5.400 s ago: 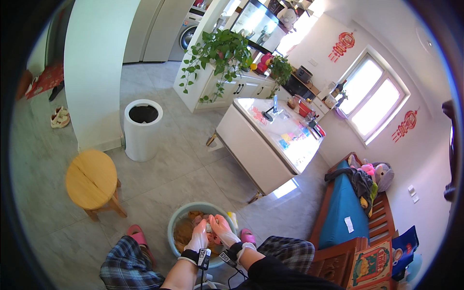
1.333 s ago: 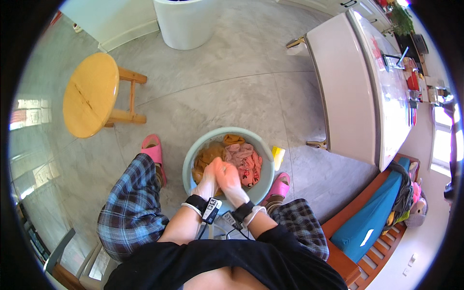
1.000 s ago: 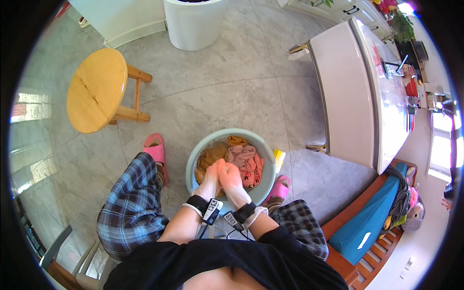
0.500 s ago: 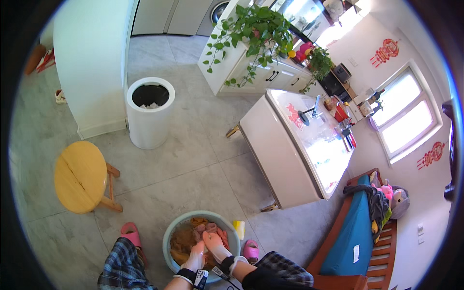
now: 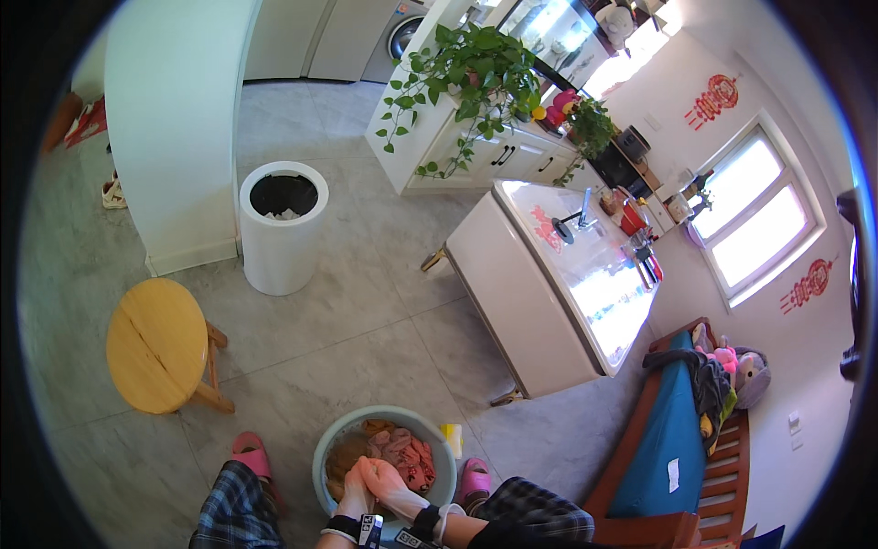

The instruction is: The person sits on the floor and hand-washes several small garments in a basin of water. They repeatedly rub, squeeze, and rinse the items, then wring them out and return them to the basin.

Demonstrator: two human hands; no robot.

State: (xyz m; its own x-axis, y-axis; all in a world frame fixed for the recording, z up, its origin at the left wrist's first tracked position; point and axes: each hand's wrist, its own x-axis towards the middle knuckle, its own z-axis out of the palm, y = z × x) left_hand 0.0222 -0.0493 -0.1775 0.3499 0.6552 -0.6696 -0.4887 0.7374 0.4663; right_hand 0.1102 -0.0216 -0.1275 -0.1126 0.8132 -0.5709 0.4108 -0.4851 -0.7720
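Note:
A pale green basin [image 5: 328,441] stands on the floor between my feet, with wet laundry in water. Inside it, pink cloth [image 5: 407,453] is bunched at the right and brownish cloth [image 5: 347,450] lies at the left. My left hand [image 5: 355,494] and my right hand [image 5: 389,480] meet over the basin's near half, in what look like thin translucent gloves. The fingers of both are curled in and pressed together. Whatever they grip is hidden beneath them. Dark bands circle both wrists.
A yellow-and-white block [image 5: 453,440] lies against the basin's right side. A round wooden stool [image 5: 157,346] and a white bin [image 5: 282,242] stand ahead on the left. A white table [image 5: 530,297] and a blue-cushioned wooden bench [image 5: 651,439] are on the right.
My hands have drawn closer together and now meet, fingers curled inward. More of the pink cloth shows beyond them. The whole view has shifted slightly.

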